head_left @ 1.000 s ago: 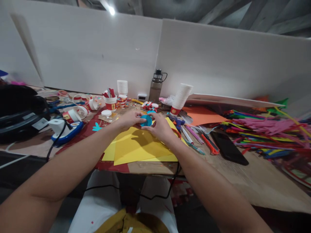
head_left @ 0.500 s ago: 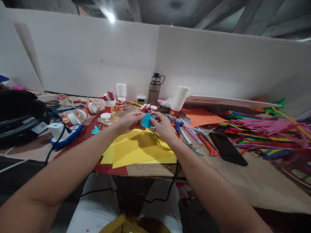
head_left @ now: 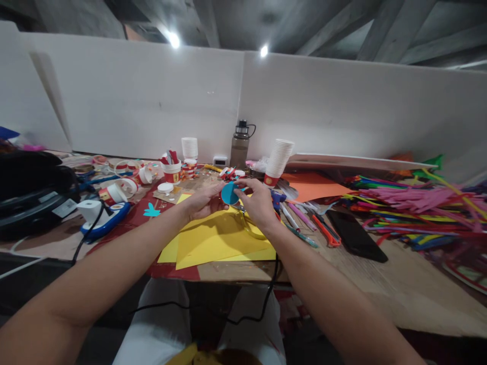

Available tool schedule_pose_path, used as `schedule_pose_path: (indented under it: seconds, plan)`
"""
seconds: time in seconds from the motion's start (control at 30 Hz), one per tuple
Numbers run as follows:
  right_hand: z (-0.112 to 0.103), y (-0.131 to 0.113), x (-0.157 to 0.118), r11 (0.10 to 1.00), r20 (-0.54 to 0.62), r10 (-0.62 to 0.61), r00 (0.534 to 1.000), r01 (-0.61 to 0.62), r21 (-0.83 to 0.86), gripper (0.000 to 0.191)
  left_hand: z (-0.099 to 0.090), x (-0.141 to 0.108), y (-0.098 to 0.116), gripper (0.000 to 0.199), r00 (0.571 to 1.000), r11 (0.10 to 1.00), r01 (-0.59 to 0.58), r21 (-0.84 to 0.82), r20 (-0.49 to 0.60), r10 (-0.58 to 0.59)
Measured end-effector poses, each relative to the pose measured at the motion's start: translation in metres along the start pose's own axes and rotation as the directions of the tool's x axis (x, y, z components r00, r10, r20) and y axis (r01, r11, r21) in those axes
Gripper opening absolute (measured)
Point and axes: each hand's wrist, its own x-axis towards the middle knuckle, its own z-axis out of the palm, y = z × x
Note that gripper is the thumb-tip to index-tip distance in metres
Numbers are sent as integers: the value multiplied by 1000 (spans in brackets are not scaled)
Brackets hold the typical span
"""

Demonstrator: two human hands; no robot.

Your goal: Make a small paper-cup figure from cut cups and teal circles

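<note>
- The surface [head_left: 384, 284] is brown and very full. It runs across the middle of the frame.
- White walls [head_left: 152, 106] stand behind it. Grey beams and two small lights are at the top of the frame.
- The left hand [head_left: 203, 200] and the right hand [head_left: 258, 203] meet near the middle. Each grip is pinched on the blue paper circle [head_left: 229, 193], held up just above the yellow paper sheets [head_left: 213, 241].
- A dark bottle [head_left: 239, 144] and a leaning stack of white cups [head_left: 278, 161] stand behind the hands.
- A black phone [head_left: 355, 235] lies at the right, near a big heap of bright strips [head_left: 418, 208].
- A black bag [head_left: 30, 187] is cut off at the left edge.
- Something yellow hangs under the right hand. It is too blurry to tell what it is.
</note>
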Motion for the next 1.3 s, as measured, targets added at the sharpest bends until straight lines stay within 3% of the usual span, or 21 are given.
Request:
schedule_pose_path:
  seconds: [0.23, 0.43, 0.6, 0.7, 0.77, 0.83, 0.9, 1.0, 1.07, 1.17, 1.23, 1.3]
  plan:
    - [-3, 2, -1, 998, -43, -55, 998, 53, -43, 15, 6, -4, 2, 37, 997, 994, -76, 83, 35, 73]
    - [-3, 1, 0, 995, -27, -96, 995, 95, -19, 8, 3, -2, 4, 32, 995, 990, -100, 97, -1, 101]
    - [-4, 5, 5, 992, 52, 45, 998, -51, 113, 11, -9, 2, 11, 28, 971, 974, -206, 94, -106, 216]
    - [-2, 10, 5, 970, 251, 148, 957, -191, 154, 13, -20, 4, 15, 36, 943, 948, -280, 154, -141, 301]
    - [0, 12, 1, 979, 425, 154, 892, -197, 57, 9, -25, 5, 16, 43, 927, 928, -320, 192, -141, 349]
    - [2, 13, -4, 990, 520, 139, 843, -104, -96, 6, -26, 4, 16, 48, 916, 912, -355, 204, -120, 384]
    - [4, 11, -9, 972, 522, 126, 843, 1, -237, 7, -26, 4, 15, 50, 909, 901, -384, 200, -87, 407]
    - [4, 3, -11, 935, 437, 59, 898, 104, -340, 6, -25, 3, 14, 53, 912, 902, -391, 183, -56, 406]
    - [3, -6, -11, 943, 404, 12, 915, 124, -309, 8, -25, 3, 13, 53, 919, 912, -376, 163, -61, 390]
    - [1, -25, -14, 979, 446, 5, 895, 87, -185, 14, -24, 5, 13, 45, 933, 933, -342, 114, -80, 351]
    - [-2, -41, -17, 994, 512, -12, 859, 65, -87, 16, -23, 5, 12, 39, 943, 946, -316, 75, -86, 322]
    - [-7, -60, -22, 998, 609, -59, 791, 33, 55, 17, -22, 5, 12, 33, 947, 953, -301, 34, -110, 302]
